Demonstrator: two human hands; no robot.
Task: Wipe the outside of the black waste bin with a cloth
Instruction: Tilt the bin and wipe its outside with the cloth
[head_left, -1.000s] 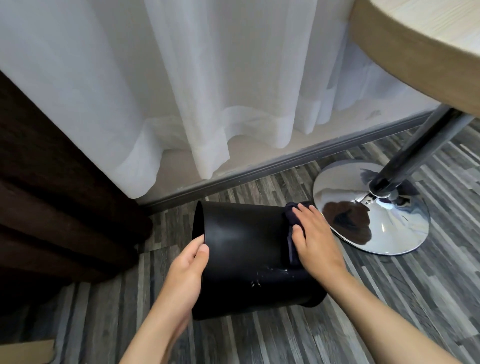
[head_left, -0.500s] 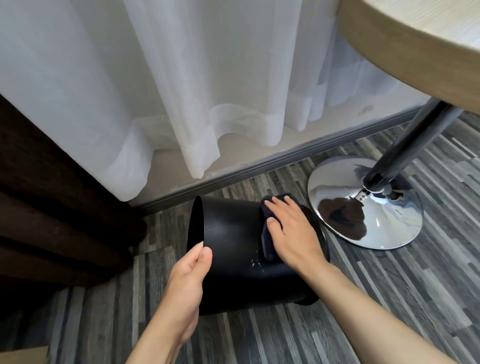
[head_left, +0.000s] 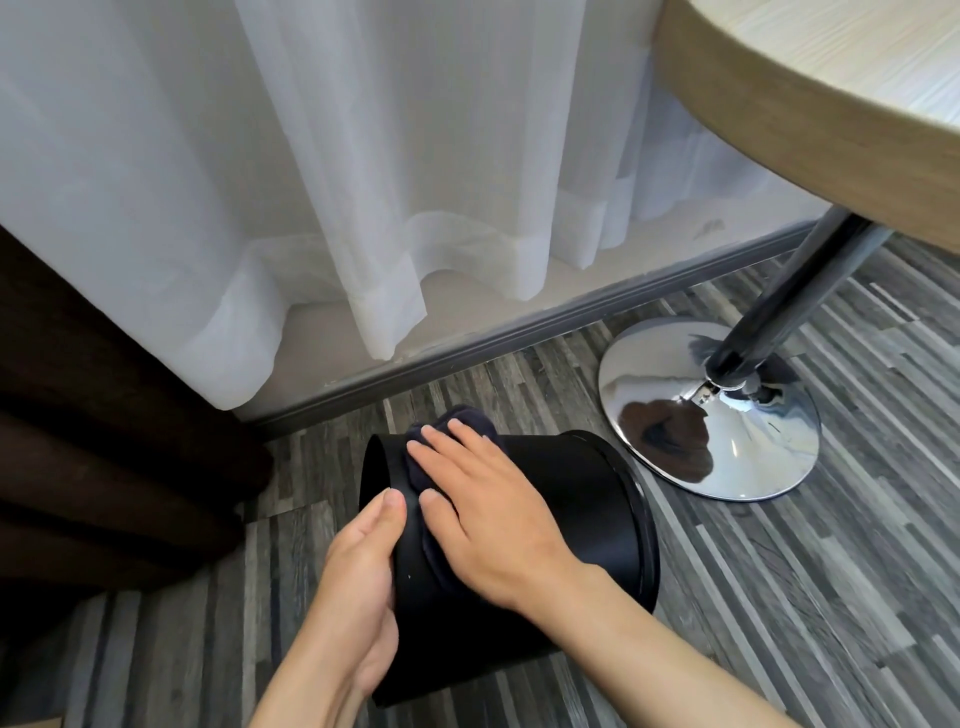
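Head view: white curtain (head_left: 311, 182) fills the upper frame; grey plank floor (head_left: 779, 597) below; round table (head_left: 831, 104) upper right, its chrome base (head_left: 727, 447) right of centre. Black waste bin (head_left: 571, 504) lies on its side at lower centre, mouth toward frame left.

Risk, as judged: bin is round and could roll toward the chrome base if the bracing hand slackens; the bunched cloth (head_left: 467, 421) could slip from under the palm.

Left hand (head_left: 358, 592) cups the bin's rim, thumb up, fingers around the edge. Right hand (head_left: 483, 509) lies flat, fingers spread, pressing the cloth onto the bin's upper wall near the rim.
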